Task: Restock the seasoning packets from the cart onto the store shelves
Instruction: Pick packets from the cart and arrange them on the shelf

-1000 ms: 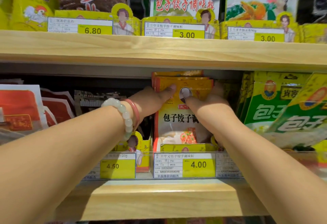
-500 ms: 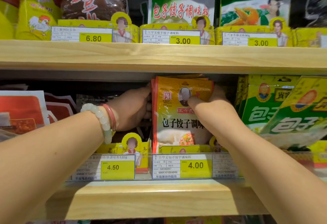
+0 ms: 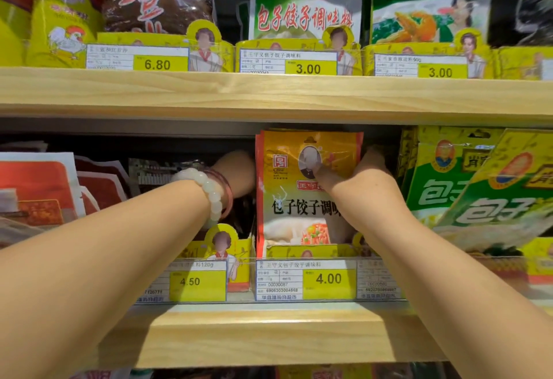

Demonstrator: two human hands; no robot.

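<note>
A stack of yellow-orange seasoning packets [image 3: 299, 208] stands upright on the middle wooden shelf [image 3: 269, 336], just under the shelf above. My right hand [image 3: 359, 175] pinches the stack's upper right edge, with the thumb on the front packet and the fingers behind it. My left hand [image 3: 239, 173], with a white bead bracelet on its wrist, sits against the stack's left side. Its fingers are hidden behind the packets. No cart is in view.
Green packets [image 3: 449, 193] lean at the right of the stack, and red and white packets [image 3: 39, 187] lie at the left. The upper shelf [image 3: 269, 94] hangs close over the stack. Price tags [image 3: 329, 278] line the shelf front behind a clear rail.
The packet stack has been pushed upright and deeper into its slot. My left thumb has left the front packet and that hand has slid behind the stack's left side. My right hand keeps its pinch.
</note>
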